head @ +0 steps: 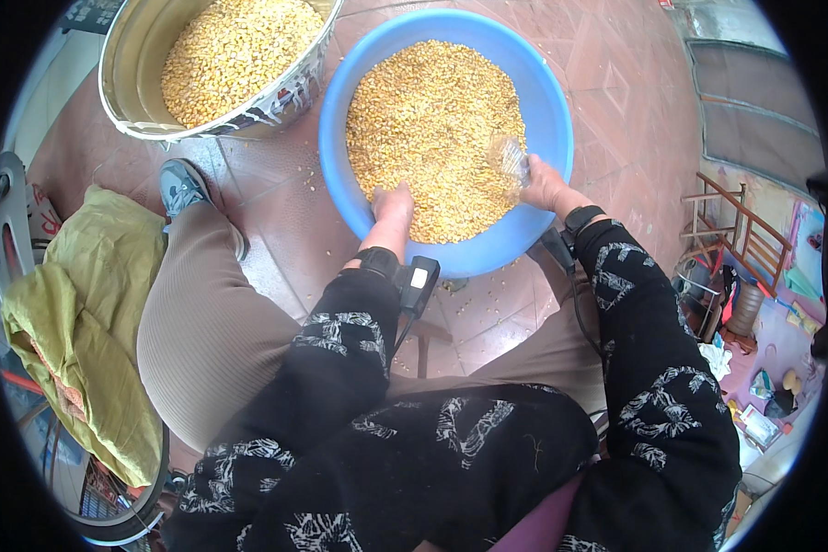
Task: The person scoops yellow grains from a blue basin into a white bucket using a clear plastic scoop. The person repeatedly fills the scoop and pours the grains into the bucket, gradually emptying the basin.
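A wide blue plastic basin (548,83) on the floor before me holds a broad heap of yellow corn kernels (435,124). My left hand (392,207) rests on the near left part of the heap. Its fingers are partly sunk in the kernels, so I cannot tell whether they grip any. At the basin's right side, my right hand (546,185) grips a clear plastic scoop or cup (506,153), tilted against the corn; its exact shape is hard to make out.
A large bucket (127,76) of corn kernels (241,58) stands at the upper left. Loose kernels lie on the tiled floor (483,297). An olive cloth or sack (103,331) drapes at my left, above a wheel (155,476). At right are a wooden rack (755,241) and clutter.
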### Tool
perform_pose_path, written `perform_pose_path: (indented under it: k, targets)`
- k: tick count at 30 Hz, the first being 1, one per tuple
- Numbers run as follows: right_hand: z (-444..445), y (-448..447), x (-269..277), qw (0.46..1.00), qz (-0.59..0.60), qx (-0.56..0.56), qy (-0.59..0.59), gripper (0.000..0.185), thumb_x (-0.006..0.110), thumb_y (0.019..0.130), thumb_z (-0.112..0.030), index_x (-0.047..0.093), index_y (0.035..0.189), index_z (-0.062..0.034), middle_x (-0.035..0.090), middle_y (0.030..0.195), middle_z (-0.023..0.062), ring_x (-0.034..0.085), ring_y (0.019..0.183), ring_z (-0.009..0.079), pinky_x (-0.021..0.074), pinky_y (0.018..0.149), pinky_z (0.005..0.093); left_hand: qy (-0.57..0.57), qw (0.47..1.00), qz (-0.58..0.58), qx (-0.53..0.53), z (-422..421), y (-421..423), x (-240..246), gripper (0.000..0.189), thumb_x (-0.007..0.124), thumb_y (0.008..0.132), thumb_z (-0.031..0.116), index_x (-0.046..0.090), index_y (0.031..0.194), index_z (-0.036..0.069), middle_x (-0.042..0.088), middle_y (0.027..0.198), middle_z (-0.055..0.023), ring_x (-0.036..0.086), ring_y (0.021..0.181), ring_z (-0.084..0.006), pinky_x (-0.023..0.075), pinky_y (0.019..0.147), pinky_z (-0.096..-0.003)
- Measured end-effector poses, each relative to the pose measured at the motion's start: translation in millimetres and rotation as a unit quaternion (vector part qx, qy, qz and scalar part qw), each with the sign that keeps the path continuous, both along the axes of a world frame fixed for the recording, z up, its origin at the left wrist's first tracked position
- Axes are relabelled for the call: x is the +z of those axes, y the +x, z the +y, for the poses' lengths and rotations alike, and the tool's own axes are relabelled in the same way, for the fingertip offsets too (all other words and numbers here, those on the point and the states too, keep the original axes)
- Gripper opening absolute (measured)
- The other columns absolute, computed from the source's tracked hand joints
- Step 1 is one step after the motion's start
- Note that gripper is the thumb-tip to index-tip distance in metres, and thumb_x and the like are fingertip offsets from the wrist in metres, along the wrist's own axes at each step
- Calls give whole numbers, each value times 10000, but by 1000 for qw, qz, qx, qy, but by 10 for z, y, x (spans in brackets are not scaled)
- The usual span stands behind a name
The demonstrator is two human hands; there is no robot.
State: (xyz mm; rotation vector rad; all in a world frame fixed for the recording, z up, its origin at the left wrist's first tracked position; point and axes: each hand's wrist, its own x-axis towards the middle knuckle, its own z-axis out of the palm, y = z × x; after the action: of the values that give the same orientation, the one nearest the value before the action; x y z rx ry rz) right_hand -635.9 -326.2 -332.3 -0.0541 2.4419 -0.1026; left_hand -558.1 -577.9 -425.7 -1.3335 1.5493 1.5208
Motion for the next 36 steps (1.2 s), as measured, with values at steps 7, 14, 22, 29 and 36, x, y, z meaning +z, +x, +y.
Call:
perform_pose_path:
  k: [7, 14, 22, 29, 36]
  targets:
    - [-73, 292, 14, 981, -80, -160, -69, 576, 657, 626, -142, 479, 1144, 33, 608, 986, 177, 590, 930, 266, 462, 820, 329, 12, 1000, 0, -16, 34, 25, -132, 619, 504, 893, 288, 259, 1388, 8, 356, 1393, -197, 395, 1254, -328, 356, 1005, -400]
    - [-365, 473, 102, 857, -217, -355, -304, 471, 631, 635, -51, 519, 1090, -2, 609, 926, 121, 591, 863, 213, 483, 760, 326, 41, 998, 30, 25, 54, 67, -375, 577, 482, 897, 258, 289, 1382, 11, 322, 1416, -193, 356, 1284, -320, 305, 1054, -358]
    - [-523, 704, -17, 747, -258, -455, -411, 577, 603, 708, -44, 382, 1240, -10, 554, 1078, 148, 565, 987, 252, 466, 840, 382, 139, 985, 60, 81, 53, 85, -629, 457, 394, 938, 197, 321, 1346, 3, 430, 1318, -168, 472, 1153, -289, 392, 949, -406]
    - [-478, 806, -37, 728, -242, -476, -430, 591, 556, 709, -27, 348, 1262, -37, 533, 1104, 168, 549, 1014, 270, 448, 892, 413, 229, 964, 120, -59, 555, 137, -511, 383, 391, 949, 204, 392, 1283, 17, 523, 1208, -152, 511, 1081, -259, 412, 916, -390]
    - [-198, 1054, 83, 566, -110, -677, -457, 617, 455, 645, 63, 346, 1243, -45, 369, 1160, 171, 446, 1107, 380, 381, 939, 615, 269, 878, 213, -333, 841, 100, 217, 531, 445, 914, 238, 310, 1406, 93, 441, 1355, -161, 439, 1227, -266, 359, 996, -337]
